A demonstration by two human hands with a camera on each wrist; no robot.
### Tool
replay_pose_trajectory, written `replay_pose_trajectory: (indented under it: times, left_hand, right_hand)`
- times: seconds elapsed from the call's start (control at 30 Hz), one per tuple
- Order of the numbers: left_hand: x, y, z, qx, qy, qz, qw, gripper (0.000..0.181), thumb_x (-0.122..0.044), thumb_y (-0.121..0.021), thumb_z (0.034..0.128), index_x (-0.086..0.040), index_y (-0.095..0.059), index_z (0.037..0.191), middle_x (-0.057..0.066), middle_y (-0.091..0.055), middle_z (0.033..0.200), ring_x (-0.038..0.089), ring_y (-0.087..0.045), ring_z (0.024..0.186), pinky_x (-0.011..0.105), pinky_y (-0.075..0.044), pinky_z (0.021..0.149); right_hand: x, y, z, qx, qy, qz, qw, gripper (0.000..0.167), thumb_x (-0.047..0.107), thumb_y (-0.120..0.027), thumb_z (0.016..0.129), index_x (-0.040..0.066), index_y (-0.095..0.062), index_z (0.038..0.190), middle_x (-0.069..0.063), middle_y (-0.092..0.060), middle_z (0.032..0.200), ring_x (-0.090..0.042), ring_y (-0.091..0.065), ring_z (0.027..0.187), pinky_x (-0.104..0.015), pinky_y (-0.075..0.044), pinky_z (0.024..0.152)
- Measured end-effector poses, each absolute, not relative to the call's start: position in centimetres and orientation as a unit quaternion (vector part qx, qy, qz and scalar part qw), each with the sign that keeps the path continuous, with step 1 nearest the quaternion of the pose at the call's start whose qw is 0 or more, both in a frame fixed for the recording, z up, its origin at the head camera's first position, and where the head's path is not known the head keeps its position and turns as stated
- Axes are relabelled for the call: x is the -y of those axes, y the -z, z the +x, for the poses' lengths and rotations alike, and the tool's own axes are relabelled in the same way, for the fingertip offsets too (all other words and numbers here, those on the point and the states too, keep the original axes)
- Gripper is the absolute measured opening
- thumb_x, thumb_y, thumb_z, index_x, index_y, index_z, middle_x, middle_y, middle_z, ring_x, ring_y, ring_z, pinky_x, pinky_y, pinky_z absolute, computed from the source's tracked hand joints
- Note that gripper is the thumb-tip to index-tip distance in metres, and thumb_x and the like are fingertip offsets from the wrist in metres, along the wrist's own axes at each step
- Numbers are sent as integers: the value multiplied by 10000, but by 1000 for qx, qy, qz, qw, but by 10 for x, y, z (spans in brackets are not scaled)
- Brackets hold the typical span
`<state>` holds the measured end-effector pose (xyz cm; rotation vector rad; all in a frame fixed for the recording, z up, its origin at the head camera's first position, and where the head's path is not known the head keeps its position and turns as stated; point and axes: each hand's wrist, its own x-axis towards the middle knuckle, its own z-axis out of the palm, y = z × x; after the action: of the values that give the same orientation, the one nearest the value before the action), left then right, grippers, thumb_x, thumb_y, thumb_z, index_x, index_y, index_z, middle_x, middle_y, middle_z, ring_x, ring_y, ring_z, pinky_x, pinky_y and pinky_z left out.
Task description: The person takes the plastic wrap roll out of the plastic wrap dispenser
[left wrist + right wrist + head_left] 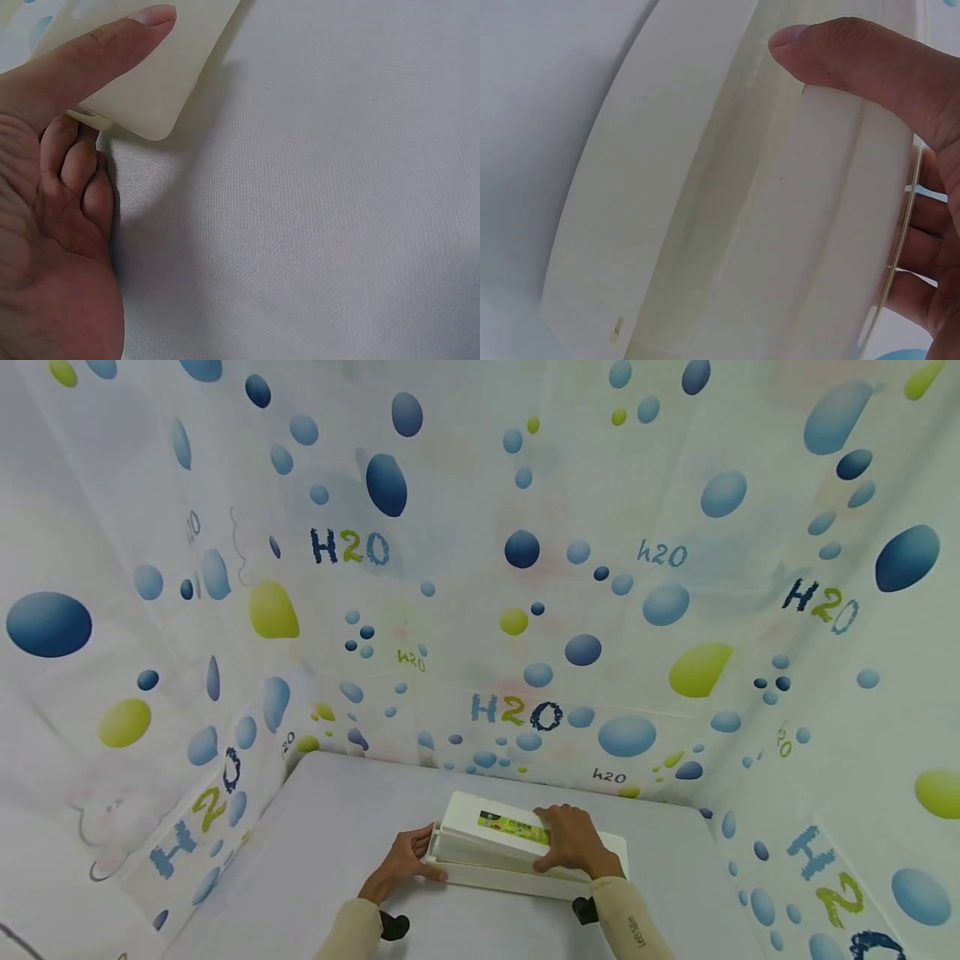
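Note:
On the table lies a long white plastic box with a white lid that bears a yellow-green label. The lid sits tilted, its left end raised above the box. My left hand holds the box's left end, thumb on the front side and fingers at the end, as the left wrist view also shows. Across the lid, right of the label, my right hand grips with the thumb on the near side and fingers over the far side. In the right wrist view a gap shows between the lid and the box. The box's inside is mostly hidden.
A white cloth covers the table. White curtains printed with blue and green dots and H2O lettering stand behind it and at both sides. A dark cable shows at the lower left.

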<state>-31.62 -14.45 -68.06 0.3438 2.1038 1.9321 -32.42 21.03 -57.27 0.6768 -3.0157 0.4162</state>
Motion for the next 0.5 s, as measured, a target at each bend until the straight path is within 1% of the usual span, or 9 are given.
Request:
replay_pose_trajectory:
  times: [0.1, 0.17, 0.27, 0.4, 0.43, 0.5]
  left_hand:
    - [144, 682, -318, -729, -661, 126, 125, 1136, 15, -1005, 717, 187, -318, 1604, 377, -363, 1661, 528, -427, 1554, 296, -513, 1231]
    - [144, 682, -318, -728, -663, 125, 125, 1133, 26, -1002, 715, 188, -317, 1603, 376, -367, 1659, 525, -426, 1555, 280, -513, 1227]
    - [143, 682, -318, -727, -664, 124, 127, 1135, 42, -998, 711, 183, -316, 1608, 372, -380, 1656, 533, -421, 1556, 320, -502, 1242]
    - [143, 682, -317, -728, -662, 122, 127, 1130, 53, -990, 716, 173, -318, 1616, 366, -394, 1657, 537, -420, 1556, 393, -484, 1264]
    - [143, 683, -318, -732, -658, 124, 125, 1130, 44, -993, 716, 176, -319, 1614, 369, -395, 1655, 536, -427, 1552, 401, -486, 1261]
    - [144, 684, -318, -735, -656, 121, 123, 1129, 25, -1001, 717, 172, -329, 1612, 365, -404, 1651, 526, -446, 1546, 377, -502, 1249]
  right_hand:
    - [-212, 572, -324, 968, -133, 213, 16, 870, 467, -1006, 610, 67, -767, 1345, -41, -798, 1062, -145, -579, 837, -441, -573, 781]
    - [-212, 572, -323, 968, -135, 209, 21, 871, 473, -998, 600, 64, -772, 1335, -33, -793, 1041, -140, -567, 822, -417, -556, 758]
    - [-214, 569, -322, 969, -142, 202, 25, 869, 462, -997, 589, 53, -774, 1323, -28, -779, 1009, -139, -549, 804, -397, -531, 736]
    - [-214, 566, -321, 970, -149, 190, 22, 870, 441, -998, 584, 50, -771, 1328, -22, -764, 989, -150, -540, 802, -407, -526, 750]
    - [-215, 565, -321, 971, -147, 186, 21, 875, 446, -998, 584, 55, -771, 1333, -17, -763, 989, -150, -539, 804, -406, -527, 755]
    - [-215, 565, -321, 973, -141, 179, 20, 884, 458, -997, 584, 60, -769, 1340, -9, -761, 990, -147, -539, 808, -402, -529, 767]
